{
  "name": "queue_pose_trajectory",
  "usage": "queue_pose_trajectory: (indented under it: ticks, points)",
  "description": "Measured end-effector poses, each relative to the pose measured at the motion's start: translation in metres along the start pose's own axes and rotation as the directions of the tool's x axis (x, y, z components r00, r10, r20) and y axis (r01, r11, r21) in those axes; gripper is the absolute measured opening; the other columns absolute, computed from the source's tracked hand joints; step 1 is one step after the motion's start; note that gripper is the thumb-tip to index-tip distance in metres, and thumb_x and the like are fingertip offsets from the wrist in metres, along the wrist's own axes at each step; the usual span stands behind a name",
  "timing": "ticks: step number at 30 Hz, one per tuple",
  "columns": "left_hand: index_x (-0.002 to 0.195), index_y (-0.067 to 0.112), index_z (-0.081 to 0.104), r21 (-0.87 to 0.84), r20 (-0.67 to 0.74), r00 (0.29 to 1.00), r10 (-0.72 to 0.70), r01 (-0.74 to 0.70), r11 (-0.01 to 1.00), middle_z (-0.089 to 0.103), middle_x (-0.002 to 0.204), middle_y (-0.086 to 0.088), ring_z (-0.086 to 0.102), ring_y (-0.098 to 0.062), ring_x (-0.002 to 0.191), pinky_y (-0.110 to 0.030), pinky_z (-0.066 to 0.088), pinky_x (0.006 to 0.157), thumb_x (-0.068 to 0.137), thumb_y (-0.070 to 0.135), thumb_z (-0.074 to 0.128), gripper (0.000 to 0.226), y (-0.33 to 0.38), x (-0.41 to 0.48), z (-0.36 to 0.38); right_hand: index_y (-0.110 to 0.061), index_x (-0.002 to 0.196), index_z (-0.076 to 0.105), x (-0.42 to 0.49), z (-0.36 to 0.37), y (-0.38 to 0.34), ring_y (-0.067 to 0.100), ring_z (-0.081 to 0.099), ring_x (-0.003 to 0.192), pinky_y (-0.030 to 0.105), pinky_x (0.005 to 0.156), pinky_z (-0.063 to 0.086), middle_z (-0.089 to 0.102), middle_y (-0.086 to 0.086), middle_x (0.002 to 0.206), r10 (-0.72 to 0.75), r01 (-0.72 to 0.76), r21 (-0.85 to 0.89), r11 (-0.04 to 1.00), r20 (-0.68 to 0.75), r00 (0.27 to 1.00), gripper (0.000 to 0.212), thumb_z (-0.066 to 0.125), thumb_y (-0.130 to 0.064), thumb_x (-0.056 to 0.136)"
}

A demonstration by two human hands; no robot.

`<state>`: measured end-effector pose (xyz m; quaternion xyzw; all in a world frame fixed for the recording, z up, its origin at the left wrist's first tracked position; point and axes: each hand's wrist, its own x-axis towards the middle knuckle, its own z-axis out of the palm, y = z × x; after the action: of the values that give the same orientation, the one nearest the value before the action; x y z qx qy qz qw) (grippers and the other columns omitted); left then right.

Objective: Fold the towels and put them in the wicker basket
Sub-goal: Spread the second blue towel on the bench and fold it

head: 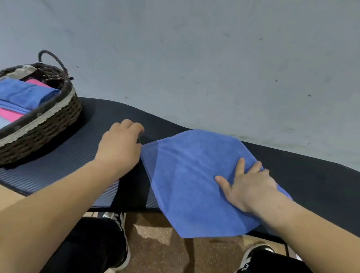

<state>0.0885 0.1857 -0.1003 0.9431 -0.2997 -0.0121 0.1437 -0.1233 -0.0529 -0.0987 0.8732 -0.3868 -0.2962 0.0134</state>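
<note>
Head view: blue towel (189,179) lies on the tabletop (68,161), its near corner overhanging the edge. Right hand (247,187) presses it flat, fingers spread. Left hand (121,145) curls at the left corner; its grip cannot be told. Risk: if pressure is released, the overhang may drag the towel off, short of the wicker basket (49,124).

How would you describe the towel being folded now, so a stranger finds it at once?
Start at the long dark mat below the grey wall. The blue towel lies spread on its right part, with the right hand flat on it. The other blue towels lie folded inside the wicker basket at the left.
</note>
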Motion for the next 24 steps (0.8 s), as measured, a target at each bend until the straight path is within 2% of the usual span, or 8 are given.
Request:
queue_pose_trajectory:
  ticks: [4,6,8,10,13,17,21,24]
  points:
    - [0.109,0.019,0.07,-0.135,0.03,0.911,0.411,-0.404,0.905,0.06,0.128,0.0,0.06,-0.027,0.112,-0.041,0.054,0.088,0.09,0.023,0.068,0.02,0.059,-0.064,0.014,-0.007,0.163,0.01,-0.029,-0.003,0.019,0.037,0.045,0.14,0.043,0.095,0.049,0.051,0.01,0.149,-0.043,0.049,-0.138,0.989,0.05,0.998,0.105,0.016,-0.083,0.092]
    - [0.107,0.02,0.071,-0.181,0.098,0.819,0.565,-0.544,0.819,0.061,0.133,0.0,0.061,-0.024,0.119,-0.036,0.054,0.095,0.09,0.033,0.065,0.023,0.077,-0.099,0.029,-0.014,0.163,0.015,-0.041,0.0,0.03,0.03,0.036,0.147,0.044,0.096,0.045,0.038,0.009,0.159,-0.185,0.186,-0.145,0.972,0.021,0.983,0.097,0.02,-0.082,0.093]
    - [0.119,0.02,0.067,-0.178,0.158,0.752,0.64,-0.616,0.767,0.058,0.14,-0.002,0.056,-0.022,0.131,-0.03,0.045,0.112,0.089,0.046,0.06,0.039,0.084,-0.123,0.043,-0.029,0.165,0.004,-0.051,0.009,0.041,0.022,0.005,0.159,0.044,0.118,0.032,0.003,0.002,0.173,-0.391,0.389,-0.118,0.913,0.007,0.92,0.094,0.014,-0.083,0.089]
    - [0.126,0.022,0.063,-0.087,0.162,0.735,0.659,-0.654,0.751,0.057,0.145,-0.002,0.052,-0.022,0.139,-0.032,0.036,0.119,0.085,0.054,0.064,0.053,0.082,-0.133,0.053,-0.044,0.162,-0.008,-0.05,0.022,0.056,0.015,-0.02,0.158,0.04,0.129,0.005,-0.023,-0.011,0.169,-0.54,0.54,-0.045,0.841,0.005,0.842,0.088,0.01,-0.083,0.085]
    - [0.115,0.022,0.068,-0.064,0.137,0.741,0.658,-0.656,0.752,0.064,0.139,0.001,0.058,-0.019,0.133,-0.034,0.048,0.112,0.071,0.045,0.087,0.053,0.079,-0.125,0.059,-0.057,0.152,-0.02,-0.032,0.041,0.077,0.008,-0.042,0.147,0.04,0.126,-0.016,-0.04,-0.018,0.16,-0.625,0.624,0.07,0.779,-0.006,0.781,0.073,0.026,-0.074,0.099]
    - [0.089,0.025,0.069,-0.092,0.12,0.691,0.713,-0.708,0.701,0.069,0.128,0.009,0.064,-0.014,0.122,-0.031,0.057,0.096,0.08,0.033,0.085,0.02,0.077,-0.108,0.056,-0.059,0.149,-0.025,-0.019,0.055,0.079,0.006,-0.049,0.141,0.046,0.124,-0.02,-0.046,-0.021,0.156,-0.66,0.664,0.117,0.738,-0.076,0.747,0.085,0.036,-0.079,0.094]
    - [0.085,0.03,0.062,-0.357,0.186,0.775,0.604,-0.52,0.776,0.069,0.118,0.019,0.058,-0.001,0.118,-0.033,0.054,0.091,0.093,0.033,0.069,0.012,0.068,-0.074,0.041,-0.054,0.151,-0.029,-0.018,0.057,0.085,0.01,-0.047,0.144,0.042,0.12,-0.025,-0.048,-0.016,0.157,-0.705,0.713,0.066,0.698,-0.112,0.7,0.125,0.06,-0.09,0.071]
    - [0.09,0.031,0.063,-0.295,0.142,0.832,0.536,-0.482,0.825,0.067,0.11,0.016,0.06,-0.009,0.113,-0.035,0.054,0.086,0.092,0.028,0.071,0.009,0.065,-0.05,0.037,-0.051,0.153,-0.028,-0.016,0.063,0.089,0.01,-0.043,0.147,0.037,0.122,-0.022,-0.046,-0.015,0.158,-0.71,0.719,-0.025,0.695,-0.183,0.68,0.125,0.067,-0.078,0.077]
